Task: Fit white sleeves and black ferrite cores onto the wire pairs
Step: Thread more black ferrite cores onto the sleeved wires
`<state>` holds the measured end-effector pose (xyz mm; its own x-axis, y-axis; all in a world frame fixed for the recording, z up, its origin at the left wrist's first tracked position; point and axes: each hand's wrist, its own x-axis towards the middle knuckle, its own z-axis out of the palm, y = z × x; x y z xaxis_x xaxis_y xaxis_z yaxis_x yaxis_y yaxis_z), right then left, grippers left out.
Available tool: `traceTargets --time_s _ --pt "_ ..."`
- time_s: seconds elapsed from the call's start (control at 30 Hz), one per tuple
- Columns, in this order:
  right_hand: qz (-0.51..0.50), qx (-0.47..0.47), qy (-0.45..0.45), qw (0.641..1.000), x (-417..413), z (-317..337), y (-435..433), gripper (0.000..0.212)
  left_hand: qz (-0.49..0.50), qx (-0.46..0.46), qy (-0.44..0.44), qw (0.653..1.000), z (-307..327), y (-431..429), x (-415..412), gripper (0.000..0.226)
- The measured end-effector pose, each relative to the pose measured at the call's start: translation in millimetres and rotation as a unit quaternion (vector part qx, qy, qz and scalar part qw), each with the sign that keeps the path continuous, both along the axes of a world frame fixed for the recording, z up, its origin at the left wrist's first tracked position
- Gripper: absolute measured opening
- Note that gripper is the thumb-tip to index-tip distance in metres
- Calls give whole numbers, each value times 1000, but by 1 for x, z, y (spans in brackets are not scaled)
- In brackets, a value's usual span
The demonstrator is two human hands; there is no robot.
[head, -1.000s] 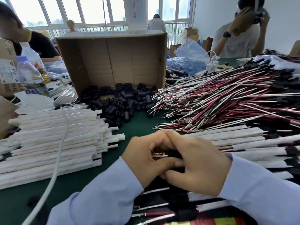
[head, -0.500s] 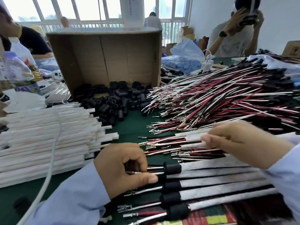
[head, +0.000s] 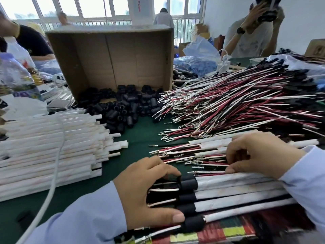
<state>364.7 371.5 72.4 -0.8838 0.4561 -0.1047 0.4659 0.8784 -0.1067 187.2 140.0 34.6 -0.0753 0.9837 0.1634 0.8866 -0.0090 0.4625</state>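
Note:
Several finished wire pairs (head: 237, 192) lie in a row near me, each in a white sleeve with a black ferrite core (head: 189, 184) at its left end. My left hand (head: 146, 192) rests over their bare wire ends, fingers apart, thumb against the nearest core. My right hand (head: 260, 154) is curled over a small group of sleeved red-and-white wire pairs (head: 207, 160), thumb and fingertips pinching one. Loose wire pairs (head: 237, 106) are heaped at the right, empty white sleeves (head: 52, 150) are stacked at the left, and loose ferrite cores (head: 123, 106) spill from a tipped cardboard box (head: 123, 55).
A white cable (head: 52, 182) runs across the sleeve stack towards me. Plastic bottles (head: 15, 74) stand at the far left. A blue bag (head: 195, 62) sits behind the wire heap. Other people sit at the back left and back right (head: 249, 41).
My hands were joined over one piece a second ago and have since parted. The left has laid that piece with the finished row and now rests on it; the right has reached to the sleeved wire pairs.

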Motion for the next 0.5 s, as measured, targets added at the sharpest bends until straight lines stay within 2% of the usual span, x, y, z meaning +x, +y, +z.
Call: traceTargets --time_s 0.1,0.17,0.27,0.37,0.43,0.5 --pt "23 10 -13 1000 -1 0 -5 23 -1 16 69 997 -6 -6 8 90" --pt "18 28 -25 999 2 -1 -10 26 -7 25 108 994 -10 -5 14 94" --pt "29 91 -38 995 2 -7 -14 21 -20 24 106 994 -12 -4 18 86" --pt "48 127 -14 991 -5 -15 -20 18 -30 32 119 992 -11 -6 18 78" --pt "56 117 9 991 -13 -19 -21 24 -34 29 141 989 -11 -7 17 78" --pt "72 46 47 995 -20 -15 -22 22 -32 41 183 982 -15 -6 16 78"
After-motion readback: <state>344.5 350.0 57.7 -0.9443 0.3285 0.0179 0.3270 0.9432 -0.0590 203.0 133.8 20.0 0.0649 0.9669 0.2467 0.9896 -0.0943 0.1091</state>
